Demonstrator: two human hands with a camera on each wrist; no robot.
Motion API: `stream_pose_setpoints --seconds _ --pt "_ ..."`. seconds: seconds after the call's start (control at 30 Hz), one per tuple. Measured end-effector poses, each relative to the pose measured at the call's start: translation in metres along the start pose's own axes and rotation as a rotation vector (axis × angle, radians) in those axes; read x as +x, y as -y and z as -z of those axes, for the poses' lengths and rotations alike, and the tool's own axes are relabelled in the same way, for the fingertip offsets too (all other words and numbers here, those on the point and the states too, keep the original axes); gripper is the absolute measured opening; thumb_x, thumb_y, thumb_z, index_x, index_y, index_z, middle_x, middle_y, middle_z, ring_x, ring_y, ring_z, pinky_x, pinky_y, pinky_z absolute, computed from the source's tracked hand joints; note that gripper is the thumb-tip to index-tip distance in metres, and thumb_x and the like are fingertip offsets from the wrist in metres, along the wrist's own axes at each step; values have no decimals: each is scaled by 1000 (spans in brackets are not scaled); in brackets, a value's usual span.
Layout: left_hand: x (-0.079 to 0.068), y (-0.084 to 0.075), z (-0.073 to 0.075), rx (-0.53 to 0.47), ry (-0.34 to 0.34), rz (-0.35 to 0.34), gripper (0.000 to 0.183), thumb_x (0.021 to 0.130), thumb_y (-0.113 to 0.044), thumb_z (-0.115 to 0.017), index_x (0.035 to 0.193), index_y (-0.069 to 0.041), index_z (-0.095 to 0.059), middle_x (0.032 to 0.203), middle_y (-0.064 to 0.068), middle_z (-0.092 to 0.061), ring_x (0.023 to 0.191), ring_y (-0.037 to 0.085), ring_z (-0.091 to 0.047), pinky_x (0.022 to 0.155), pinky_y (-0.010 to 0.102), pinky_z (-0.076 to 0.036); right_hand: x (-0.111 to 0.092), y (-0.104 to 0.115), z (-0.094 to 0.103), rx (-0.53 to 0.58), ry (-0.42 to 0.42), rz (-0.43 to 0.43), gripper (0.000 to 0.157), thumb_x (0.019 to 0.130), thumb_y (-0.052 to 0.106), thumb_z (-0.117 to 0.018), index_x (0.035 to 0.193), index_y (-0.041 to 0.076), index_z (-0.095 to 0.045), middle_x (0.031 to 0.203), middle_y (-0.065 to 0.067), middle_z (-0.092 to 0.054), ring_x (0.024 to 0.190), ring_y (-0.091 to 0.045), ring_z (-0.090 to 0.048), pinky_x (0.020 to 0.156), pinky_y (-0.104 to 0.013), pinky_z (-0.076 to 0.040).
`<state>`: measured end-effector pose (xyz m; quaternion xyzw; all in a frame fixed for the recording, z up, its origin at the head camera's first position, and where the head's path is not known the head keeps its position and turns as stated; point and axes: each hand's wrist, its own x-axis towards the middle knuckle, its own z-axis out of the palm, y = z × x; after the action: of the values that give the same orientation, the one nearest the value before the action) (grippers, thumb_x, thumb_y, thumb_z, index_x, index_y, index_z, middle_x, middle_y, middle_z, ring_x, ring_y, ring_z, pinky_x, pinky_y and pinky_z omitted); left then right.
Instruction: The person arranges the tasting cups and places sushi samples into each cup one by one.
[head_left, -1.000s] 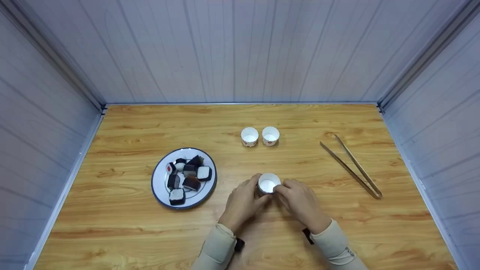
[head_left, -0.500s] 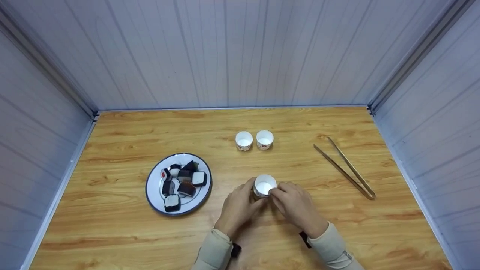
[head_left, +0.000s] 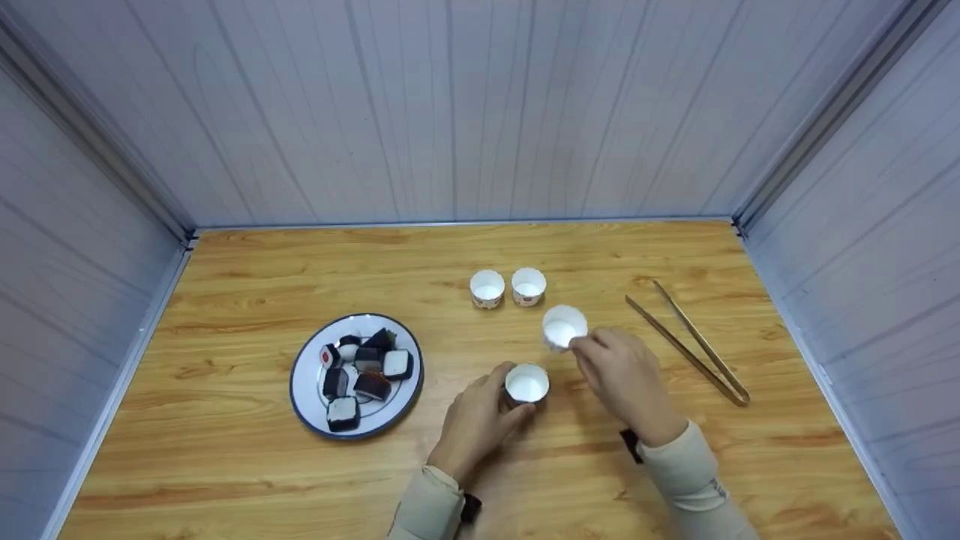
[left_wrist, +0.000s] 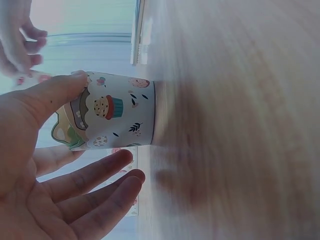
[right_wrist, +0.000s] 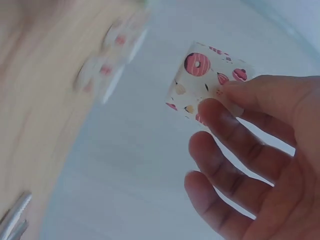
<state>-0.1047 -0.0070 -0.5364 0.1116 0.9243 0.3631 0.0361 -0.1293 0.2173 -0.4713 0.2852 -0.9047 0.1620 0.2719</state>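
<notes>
My left hand (head_left: 480,416) holds a white paper baking cup (left_wrist: 120,110) with a printed cupcake pattern, its base close to the table. The thumb lies along its near side, and an index finger passes behind the rim; the other fingers are spread away from it. A rim in other colours shows at its mouth, in the left wrist view. Higher and to the right, my right hand (head_left: 622,375) pinches a second baking cup (right_wrist: 205,82) between thumb and fingers at its rim. Pink doughnuts and sweets are printed on that one, which is raised off the table.
Two more baking cups, a left one (head_left: 487,289) and a right one (head_left: 529,286), stand side by side farther back. A blue-rimmed plate (head_left: 307,394) of several sushi-like pieces (head_left: 373,384) lies at left. Metal tongs (head_left: 694,341) lie at right. Panel walls (head_left: 465,112) enclose the table.
My right hand has lifted one cup away from the one in my left hand and carried it up and to the right. The left hand stays around its cup.
</notes>
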Motion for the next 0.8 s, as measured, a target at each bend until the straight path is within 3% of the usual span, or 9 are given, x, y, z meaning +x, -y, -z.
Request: stream_pose_setpoints --seconds 0.23,0.4,0.63,0.8 --pt "0 1 0 -18 15 21 64 86 -41 -79 141 -20 -54 125 7 -66 112 24 -63 90 47 -54 21 -38 -22 -54 40 -133 3 88 6 -77 91 5 -77 76 -7 -65 61 -24 -59 50 -37 -51" --pt "0 2 1 -22 -2 6 64 86 -40 -80 140 -20 -55 124 8 -67 112 25 -64 90 48 -54 36 -62 -49 -65 161 -270 7 92 8 -72 94 6 -78 79 -9 -66 62 -26 -61 49 -40 -53" --pt "0 2 0 -21 2 1 62 85 -41 -80 139 -22 -55 120 6 -67 109 24 -64 88 47 -54 45 -84 -80 -23 359 -440 15 97 9 -64 94 7 -78 79 -9 -64 62 -22 -54 51 -38 -47" --pt "0 0 -1 -22 -4 6 63 84 -40 -81 139 -22 -56 120 6 -68 109 24 -64 89 47 -54 46 -88 -90 4 409 -487 18 99 9 -60 92 8 -77 81 -9 -63 63 -21 -52 51 -36 -43"
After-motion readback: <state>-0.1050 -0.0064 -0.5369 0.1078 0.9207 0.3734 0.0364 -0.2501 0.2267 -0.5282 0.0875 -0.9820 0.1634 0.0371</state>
